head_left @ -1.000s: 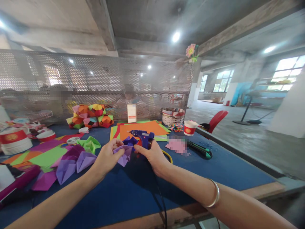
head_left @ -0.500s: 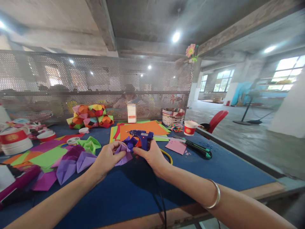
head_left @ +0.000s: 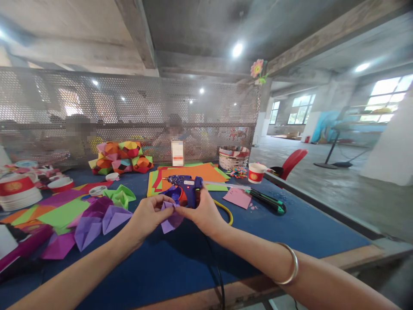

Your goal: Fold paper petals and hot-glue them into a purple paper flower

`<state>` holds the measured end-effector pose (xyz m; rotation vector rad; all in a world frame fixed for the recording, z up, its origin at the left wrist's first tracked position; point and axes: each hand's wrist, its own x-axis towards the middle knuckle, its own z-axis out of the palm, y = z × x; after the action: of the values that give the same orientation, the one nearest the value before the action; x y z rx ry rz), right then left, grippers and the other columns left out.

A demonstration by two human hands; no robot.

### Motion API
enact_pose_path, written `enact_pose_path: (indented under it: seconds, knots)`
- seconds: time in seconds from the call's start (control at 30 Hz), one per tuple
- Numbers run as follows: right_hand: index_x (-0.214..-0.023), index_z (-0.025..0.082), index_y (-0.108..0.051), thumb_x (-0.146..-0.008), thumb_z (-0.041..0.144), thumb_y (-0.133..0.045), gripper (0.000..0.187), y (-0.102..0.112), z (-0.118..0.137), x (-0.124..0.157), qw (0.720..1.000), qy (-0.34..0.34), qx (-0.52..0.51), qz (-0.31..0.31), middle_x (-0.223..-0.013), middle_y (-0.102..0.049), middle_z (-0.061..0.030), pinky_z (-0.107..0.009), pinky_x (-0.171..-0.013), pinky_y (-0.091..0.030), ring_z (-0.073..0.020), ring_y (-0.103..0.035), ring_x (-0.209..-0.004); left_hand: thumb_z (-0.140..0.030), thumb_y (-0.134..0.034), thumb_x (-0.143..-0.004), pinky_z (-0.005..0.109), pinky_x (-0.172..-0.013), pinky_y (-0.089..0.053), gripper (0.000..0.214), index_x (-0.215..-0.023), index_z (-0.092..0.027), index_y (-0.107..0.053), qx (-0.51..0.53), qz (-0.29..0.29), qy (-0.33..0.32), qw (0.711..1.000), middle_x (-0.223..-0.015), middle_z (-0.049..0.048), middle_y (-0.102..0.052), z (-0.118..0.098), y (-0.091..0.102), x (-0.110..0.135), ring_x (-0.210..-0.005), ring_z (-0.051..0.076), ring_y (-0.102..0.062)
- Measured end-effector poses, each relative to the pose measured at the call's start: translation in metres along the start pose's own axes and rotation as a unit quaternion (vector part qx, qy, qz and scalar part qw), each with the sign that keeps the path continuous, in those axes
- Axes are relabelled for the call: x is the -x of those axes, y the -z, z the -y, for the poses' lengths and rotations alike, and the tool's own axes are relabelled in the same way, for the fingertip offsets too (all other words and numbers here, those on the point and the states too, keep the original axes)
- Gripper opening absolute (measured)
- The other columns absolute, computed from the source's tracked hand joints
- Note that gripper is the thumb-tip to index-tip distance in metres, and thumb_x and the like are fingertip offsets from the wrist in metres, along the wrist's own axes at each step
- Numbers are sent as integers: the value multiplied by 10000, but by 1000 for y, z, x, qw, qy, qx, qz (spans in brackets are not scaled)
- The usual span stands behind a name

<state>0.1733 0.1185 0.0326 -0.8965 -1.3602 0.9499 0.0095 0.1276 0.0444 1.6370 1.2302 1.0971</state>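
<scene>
My left hand (head_left: 149, 214) pinches a folded light-purple paper piece (head_left: 171, 219) above the blue table (head_left: 290, 232). My right hand (head_left: 200, 212) grips the handle of a blue glue gun (head_left: 185, 186) while its fingertips also touch the purple piece. The gun's nozzle points left and a small red light shows on its body. Its black cord (head_left: 216, 275) runs down toward the table's near edge. A darker purple folded piece (head_left: 174, 193) sits just behind my hands.
Folded purple and green paper shapes (head_left: 103, 213) lie to the left, with coloured sheets (head_left: 51, 211) and stacked red-and-white bowls (head_left: 17, 191). Orange sheets (head_left: 200, 172), a pink paper (head_left: 238, 197), a utility knife (head_left: 269, 201) and a paper cup (head_left: 256, 172) lie right. A mesh screen (head_left: 129, 116) with people behind it stands at the back.
My right hand has swung the glue gun left and closer to the light-purple piece. Both hands have drawn together, and the piece now hangs between their fingertips.
</scene>
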Motion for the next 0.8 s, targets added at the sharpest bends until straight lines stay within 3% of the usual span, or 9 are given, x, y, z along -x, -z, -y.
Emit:
enact_pose_path:
  seconds: [0.2,0.47,0.67,0.8]
  knots:
    - [-1124,172,-499,-669,257,-790,547,1,-4,1,1000,-10,16,15,-1133,-701,-128,-413,-929,-533,-250,-685,-1043,-362,-714,-545,260,-543,-413,305,-780,-170,-683,29,7,17,999,-550,-27,-633,-1,0,1,-513,157,-582]
    - [-1061,181,-529,-697,269,-768,445,1,-1,0,1000,-11,9,1,-1052,-718,-90,-376,-888,-540,-223,-698,-955,-389,-692,-591,239,-489,-268,273,-764,-179,-714,-27,1,-24,999,-479,-60,-488,1,1,1,-463,120,-410]
    - [-1056,194,-552,-680,257,-778,443,4,2,0,998,-52,8,-15,-1006,-724,-63,-360,-824,-549,-219,-697,-907,-385,-702,-597,255,-526,-344,224,-714,-194,-717,-48,6,-65,997,-532,-32,-564,-3,1,2,-515,141,-466]
    - [-1063,193,-548,-692,249,-769,435,4,1,-1,999,-39,9,-11,-1007,-726,-63,-356,-837,-547,-214,-698,-912,-379,-700,-607,256,-534,-357,219,-723,-193,-709,-49,3,-67,997,-529,-37,-568,-1,0,1,-515,141,-481]
